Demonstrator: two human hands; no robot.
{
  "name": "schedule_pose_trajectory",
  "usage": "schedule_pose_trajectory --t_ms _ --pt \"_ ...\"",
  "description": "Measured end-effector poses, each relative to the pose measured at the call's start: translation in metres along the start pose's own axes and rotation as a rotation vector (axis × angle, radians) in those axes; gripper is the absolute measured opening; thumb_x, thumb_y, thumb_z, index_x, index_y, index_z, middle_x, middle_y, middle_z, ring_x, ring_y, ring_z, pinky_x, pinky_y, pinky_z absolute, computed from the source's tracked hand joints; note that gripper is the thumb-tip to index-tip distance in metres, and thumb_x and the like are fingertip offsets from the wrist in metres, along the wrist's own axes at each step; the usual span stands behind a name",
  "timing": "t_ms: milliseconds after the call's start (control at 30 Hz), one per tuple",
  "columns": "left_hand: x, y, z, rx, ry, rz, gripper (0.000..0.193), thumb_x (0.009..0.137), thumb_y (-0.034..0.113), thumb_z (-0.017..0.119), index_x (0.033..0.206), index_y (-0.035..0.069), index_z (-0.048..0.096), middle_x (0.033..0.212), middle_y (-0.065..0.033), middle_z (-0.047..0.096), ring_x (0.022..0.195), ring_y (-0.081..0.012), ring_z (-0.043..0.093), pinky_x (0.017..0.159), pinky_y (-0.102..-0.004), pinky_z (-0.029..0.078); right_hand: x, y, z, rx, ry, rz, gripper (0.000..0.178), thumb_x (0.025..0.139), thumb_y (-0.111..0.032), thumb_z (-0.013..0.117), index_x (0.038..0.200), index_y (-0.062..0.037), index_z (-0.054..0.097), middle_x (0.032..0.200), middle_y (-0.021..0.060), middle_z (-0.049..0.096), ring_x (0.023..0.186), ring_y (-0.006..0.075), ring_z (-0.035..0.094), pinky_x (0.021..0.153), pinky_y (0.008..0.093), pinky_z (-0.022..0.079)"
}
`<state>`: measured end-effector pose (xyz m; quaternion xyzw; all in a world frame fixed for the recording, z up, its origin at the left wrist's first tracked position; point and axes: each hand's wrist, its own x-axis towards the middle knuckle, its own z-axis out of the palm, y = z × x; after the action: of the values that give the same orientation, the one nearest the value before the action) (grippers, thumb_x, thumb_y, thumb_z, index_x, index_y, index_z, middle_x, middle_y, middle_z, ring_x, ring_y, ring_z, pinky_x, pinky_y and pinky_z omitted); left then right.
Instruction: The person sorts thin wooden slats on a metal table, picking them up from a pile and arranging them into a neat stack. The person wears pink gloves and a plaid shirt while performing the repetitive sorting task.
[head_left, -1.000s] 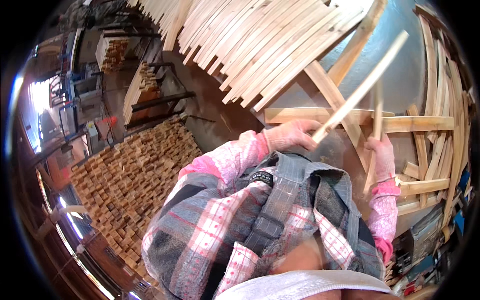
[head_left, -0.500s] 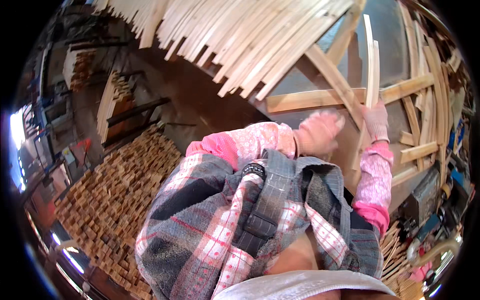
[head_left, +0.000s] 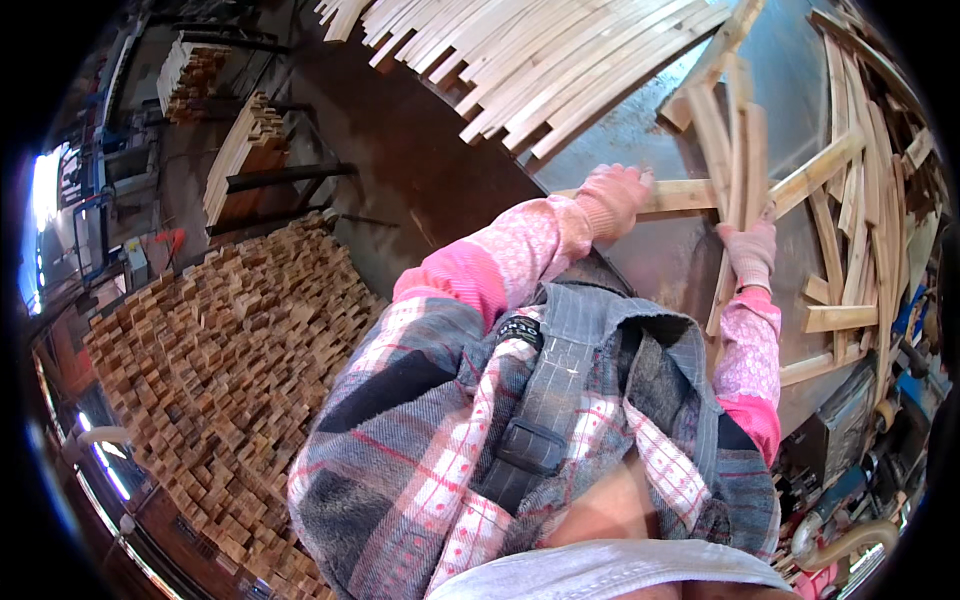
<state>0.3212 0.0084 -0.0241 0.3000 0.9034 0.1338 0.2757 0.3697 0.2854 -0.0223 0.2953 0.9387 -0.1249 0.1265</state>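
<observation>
1. The right hand (head_left: 750, 250) has its fingers closed around a small bundle of pale wooden strips (head_left: 741, 165), which points away toward the far side, above the worktop (head_left: 800, 100).
2. The left hand (head_left: 612, 200) is to the left, its fingers curled at the left end of a crossing plank (head_left: 685, 195); whether they grip it I cannot tell.
3. The bundle covers part of that plank; an angled plank (head_left: 820, 170) continues just right of it.
4. Farther off, left of the bundle, lies a wide layer of long strips (head_left: 560, 60) with uneven ends.
5. Loose lengths (head_left: 855, 230) crowd the right side, a short block (head_left: 840, 318) beside them.
6. Well to the left are a stack of lumber ends (head_left: 230, 400) and, farther, a dark metal bar (head_left: 290, 176).
</observation>
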Motion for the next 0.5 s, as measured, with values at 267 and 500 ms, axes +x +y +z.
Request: schedule_pose_trajectory --t_ms 267,500 --pt "-0.079 0.028 -0.002 -0.604 0.067 -0.226 0.063 0.08 0.029 0.071 0.139 0.01 0.057 0.124 -0.0197 0.065 0.119 -0.0364 0.063 0.103 -0.0436 0.049 -0.002 0.155 -0.005 0.673 -0.052 0.069 0.052 0.08 -0.017 0.08 0.124 0.0071 0.062 0.106 0.0169 0.073 0.093 0.0256 0.072 0.084 0.0362 0.056" --pt "0.035 0.09 0.027 -0.994 0.096 -0.169 0.052 0.085 0.028 0.066 0.134 0.008 0.065 0.101 -0.0097 0.073 0.092 -0.0197 0.068 0.085 -0.0342 0.054 0.022 0.094 0.006 0.594 0.103 0.136 0.052 0.076 -0.021 0.082 0.12 0.0024 0.066 0.101 0.0167 0.074 0.09 0.0277 0.072 0.081 0.0388 0.056"
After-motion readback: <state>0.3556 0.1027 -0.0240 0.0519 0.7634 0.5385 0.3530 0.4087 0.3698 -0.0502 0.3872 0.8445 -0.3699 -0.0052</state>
